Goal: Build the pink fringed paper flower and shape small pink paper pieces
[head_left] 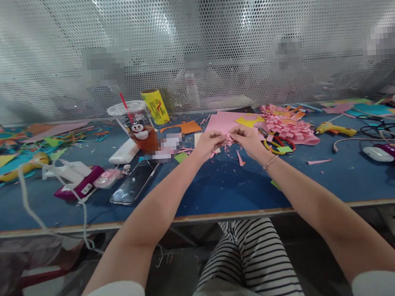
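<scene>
A small piece of pink paper (228, 137) is pinched between my two hands over the middle of the table. My left hand (210, 143) grips its left side with closed fingertips. On its right side the fingers of my right hand (249, 140) are closed too. Its exact shape is partly hidden by the fingers. Behind the hands lies a flat pink sheet (220, 119), with a yellow paper piece (249, 120) on its right. Scissors with red and yellow handles (286, 143) rest beside my right hand. Thin pink scraps (240, 158) are scattered below.
A cup of drink (143, 133) with a straw stands left, near a yellow roll (156, 106). A phone (134, 183) and a purple power strip (81, 184) lie nearer. Pink fringed paper (293, 126) and a yellow glue gun (337, 128) are right. A perforated metal panel (210, 31) rises behind.
</scene>
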`<act>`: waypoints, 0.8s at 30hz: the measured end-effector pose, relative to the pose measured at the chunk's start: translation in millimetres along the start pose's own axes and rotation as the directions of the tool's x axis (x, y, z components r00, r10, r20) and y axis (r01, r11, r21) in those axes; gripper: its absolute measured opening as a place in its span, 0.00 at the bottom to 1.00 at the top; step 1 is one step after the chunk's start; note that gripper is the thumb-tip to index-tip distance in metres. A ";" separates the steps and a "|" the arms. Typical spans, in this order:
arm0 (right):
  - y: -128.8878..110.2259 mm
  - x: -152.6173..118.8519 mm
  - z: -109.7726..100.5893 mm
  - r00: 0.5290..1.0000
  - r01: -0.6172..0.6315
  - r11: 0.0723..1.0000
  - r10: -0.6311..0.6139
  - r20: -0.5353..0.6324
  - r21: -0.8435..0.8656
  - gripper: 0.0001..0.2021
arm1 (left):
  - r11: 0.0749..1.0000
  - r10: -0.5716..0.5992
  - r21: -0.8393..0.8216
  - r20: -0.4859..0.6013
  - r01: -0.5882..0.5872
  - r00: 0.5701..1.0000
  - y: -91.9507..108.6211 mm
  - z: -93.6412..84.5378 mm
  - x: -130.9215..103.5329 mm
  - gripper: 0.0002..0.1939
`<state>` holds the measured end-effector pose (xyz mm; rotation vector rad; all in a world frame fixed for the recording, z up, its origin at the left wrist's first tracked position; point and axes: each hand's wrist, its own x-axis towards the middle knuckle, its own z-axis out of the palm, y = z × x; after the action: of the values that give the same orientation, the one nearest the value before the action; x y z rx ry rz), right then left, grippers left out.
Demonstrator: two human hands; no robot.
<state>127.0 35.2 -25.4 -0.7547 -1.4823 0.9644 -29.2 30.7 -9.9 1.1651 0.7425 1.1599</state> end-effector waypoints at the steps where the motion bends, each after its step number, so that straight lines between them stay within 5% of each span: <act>1: -0.1 0.0 0.1 1.000 0.000 1.000 0.000 0.002 -0.009 0.06 | 1.000 0.003 0.002 0.002 -0.003 1.000 0.1 -0.1 -0.1 0.09; 11: -10.4 -1.7 0.2 0.999 -0.003 0.989 0.009 0.042 -0.148 0.03 | 0.995 0.019 0.097 -0.005 -0.018 1.000 2.6 2.3 -2.4 0.10; 24: -8.5 -1.2 -1.6 0.999 0.000 0.995 0.006 0.052 -0.103 0.03 | 0.995 0.027 0.095 0.000 -0.027 1.000 2.1 1.9 -2.0 0.10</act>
<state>129.3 30.5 -18.3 -0.8114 -1.5862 0.9215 -28.7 28.1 -7.5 1.2567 0.7922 1.1584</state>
